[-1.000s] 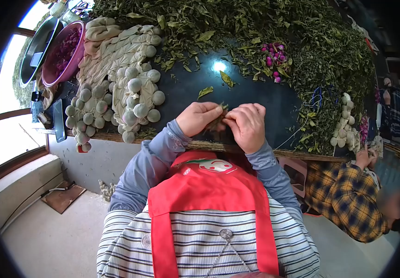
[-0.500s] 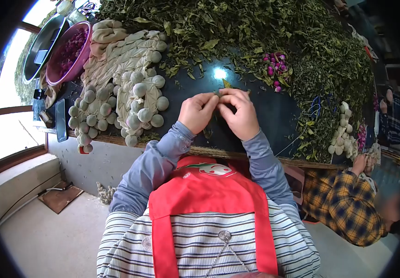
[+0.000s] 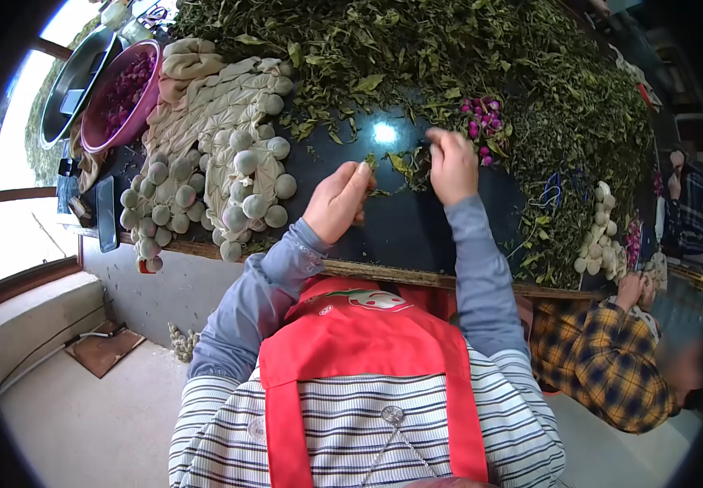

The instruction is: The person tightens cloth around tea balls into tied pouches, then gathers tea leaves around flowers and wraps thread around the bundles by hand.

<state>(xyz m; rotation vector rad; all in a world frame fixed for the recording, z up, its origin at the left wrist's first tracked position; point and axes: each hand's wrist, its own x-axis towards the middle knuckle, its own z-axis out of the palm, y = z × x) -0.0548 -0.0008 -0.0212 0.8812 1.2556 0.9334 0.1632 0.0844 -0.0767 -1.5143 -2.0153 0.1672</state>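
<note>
My left hand (image 3: 339, 199) is closed in a pinch, with a small bit of green leaf (image 3: 371, 160) showing at the thumb tip. Apart from it, to the right, my right hand (image 3: 454, 168) hovers over the dark tabletop, its fingers loosely bent and stretched to the left; the fingertips are blurred. A few loose leaves (image 3: 407, 168) lie between the two hands. Just right of my right hand sits a small heap of magenta flower buds (image 3: 483, 120). The wide pile of green leaves (image 3: 384, 49) spreads beyond both hands.
At left lies a beige tied cloth (image 3: 221, 102) with many round grey-green knobs (image 3: 245, 163). Behind it stand a pink basin (image 3: 153, 89) of magenta petals and a metal basin (image 3: 52, 114). A phone (image 3: 106, 213) lies near the edge. Another person in a plaid shirt (image 3: 612, 358) works at right.
My hands, fingertips together before, have come apart. The right hand has moved right and slightly away from me; the left has stayed near its place, still pinching. Loose leaves now show between them.
</note>
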